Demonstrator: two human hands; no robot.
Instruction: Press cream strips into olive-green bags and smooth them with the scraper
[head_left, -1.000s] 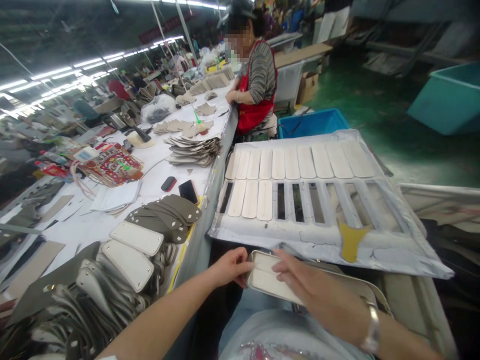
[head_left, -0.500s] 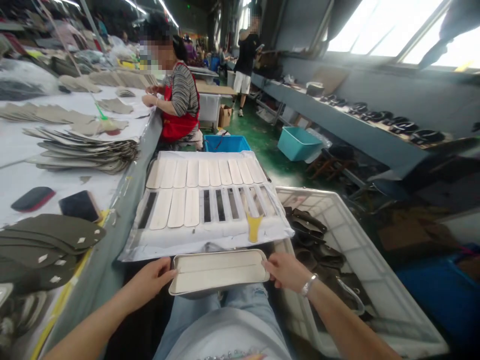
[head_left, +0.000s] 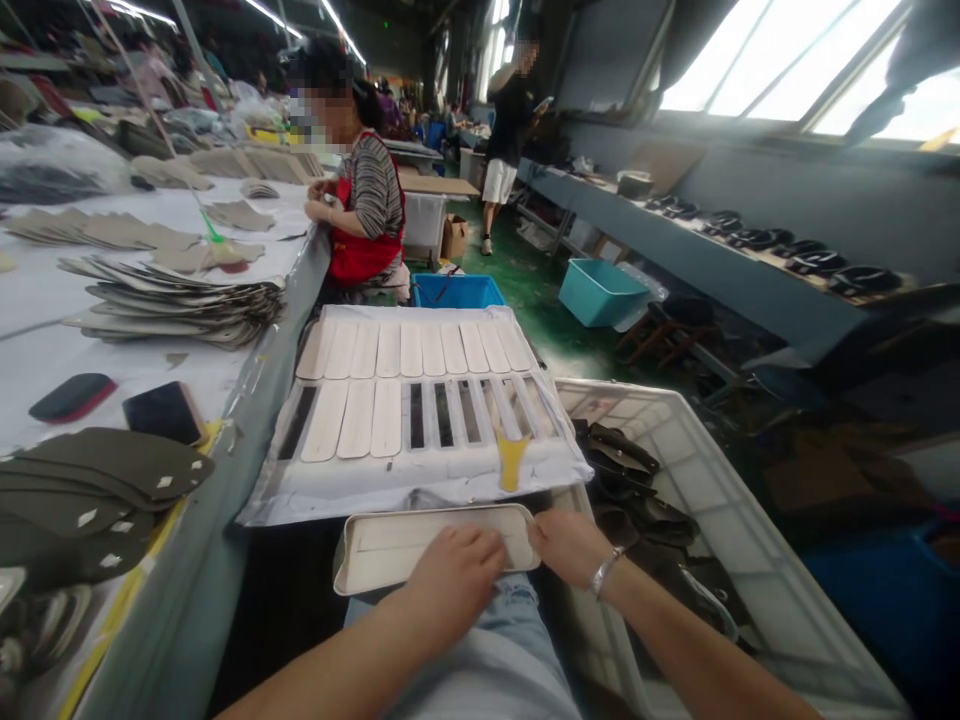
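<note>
A long cream panel (head_left: 382, 545) with rounded corners and a raised rim lies across my lap, below the front edge of the white-covered board. My right hand (head_left: 570, 548), with a silvery bracelet at the wrist, grips its right end between thumb and fingers. Across the panel's right half lies my left hand (head_left: 461, 570), palm down, its fingers together on the surface and partly covering a thin line along the middle. Similar cream strips (head_left: 356, 420) sit in two rows on the board (head_left: 442, 480), beside several dark bare slots. A yellow piece (head_left: 512, 458) is near the board's front.
On the left, a table (head_left: 225, 385) bears stacked grey pieces (head_left: 180, 300), a phone (head_left: 163, 412) and an oval pad (head_left: 73, 397). A white crate (head_left: 697, 430) with dark pieces stands at right. A co-worker in a red apron (head_left: 367, 250) sits beyond the board.
My left hand has left the panel's left end and moved right onto its top. My right hand keeps hold of the right end. The person standing at the back has shifted slightly right.
</note>
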